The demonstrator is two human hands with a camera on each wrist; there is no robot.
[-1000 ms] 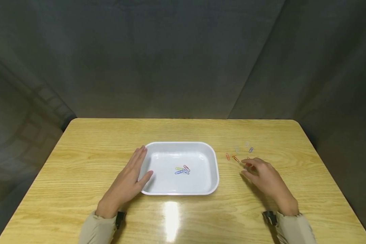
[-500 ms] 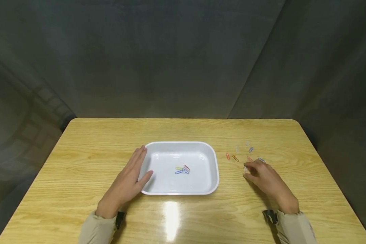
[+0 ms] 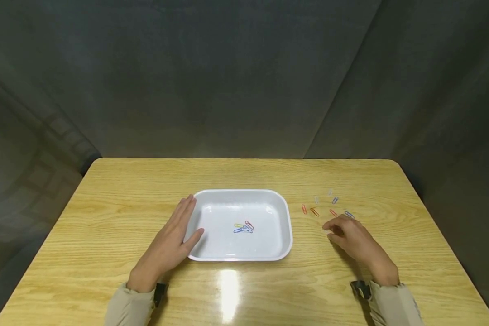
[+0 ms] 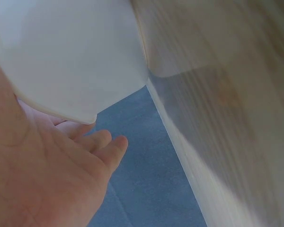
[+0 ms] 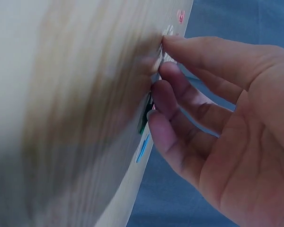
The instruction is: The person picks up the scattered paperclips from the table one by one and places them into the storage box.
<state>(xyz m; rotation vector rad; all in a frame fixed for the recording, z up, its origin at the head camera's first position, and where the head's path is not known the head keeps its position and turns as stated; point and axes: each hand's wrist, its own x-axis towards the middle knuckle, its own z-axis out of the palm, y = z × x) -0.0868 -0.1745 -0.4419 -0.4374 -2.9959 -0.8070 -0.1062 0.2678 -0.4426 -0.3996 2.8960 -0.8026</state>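
Note:
A white tray lies on the wooden table, with several coloured paper clips on its floor. My left hand rests against the tray's left side, fingers straight along the rim and thumb over its inside. To the right of the tray, my right hand is low over the tabletop, its thumb and index finger nearly meeting. A thin pale paper clip shows between those fingertips in the right wrist view, mostly hidden by them.
Loose clips lie beyond the right hand: a red clip, an orange clip, another red clip, a blue clip, a purplish-blue clip and pale clips. Dark curtains stand behind the table.
My right hand has come down onto a pale clip and pinched it; the clip no longer shows on the table there. The left hand and tray have stayed put.

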